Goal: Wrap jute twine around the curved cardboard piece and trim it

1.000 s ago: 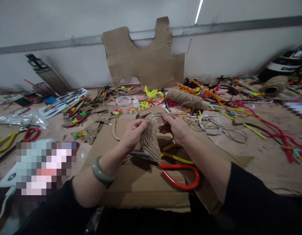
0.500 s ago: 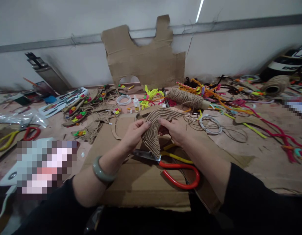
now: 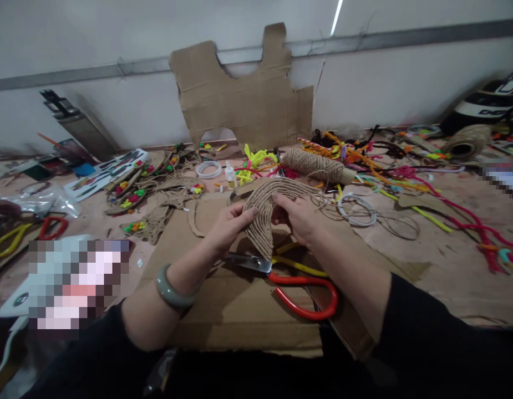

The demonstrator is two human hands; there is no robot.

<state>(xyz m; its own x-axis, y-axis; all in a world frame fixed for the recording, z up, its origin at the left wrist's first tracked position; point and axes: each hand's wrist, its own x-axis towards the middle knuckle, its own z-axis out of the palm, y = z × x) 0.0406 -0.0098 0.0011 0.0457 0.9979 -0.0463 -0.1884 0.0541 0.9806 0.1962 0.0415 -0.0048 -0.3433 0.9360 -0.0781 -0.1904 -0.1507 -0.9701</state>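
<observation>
A curved, twine-covered piece [image 3: 259, 224] is held up between both my hands, its rows of brown cord running along the bend. My left hand [image 3: 227, 224] pinches its left side, thumb on top. On the inner curve, my right hand [image 3: 295, 219] has its thumb pressed on the cord, with the other fingers partly hidden behind. Right below the piece lie scissors [image 3: 306, 285] with red and yellow handles, on a cardboard sheet [image 3: 223, 324]. Loose twine trails off to the right near a white ring [image 3: 356, 210].
A twine spool [image 3: 312, 165], a small glue bottle [image 3: 230, 173] and bright pipe cleaners [image 3: 258, 158] lie behind my hands. A cut cardboard shape [image 3: 243, 100] leans on the wall. Twine-covered pieces with coloured bits [image 3: 129, 194] lie left, near a second pair of scissors [image 3: 29, 233].
The twine-covered piece has turned slightly in my hands, showing more of its corded face. My right thumb sits a little higher on it. At far left, a dark blurred shape has come into view.
</observation>
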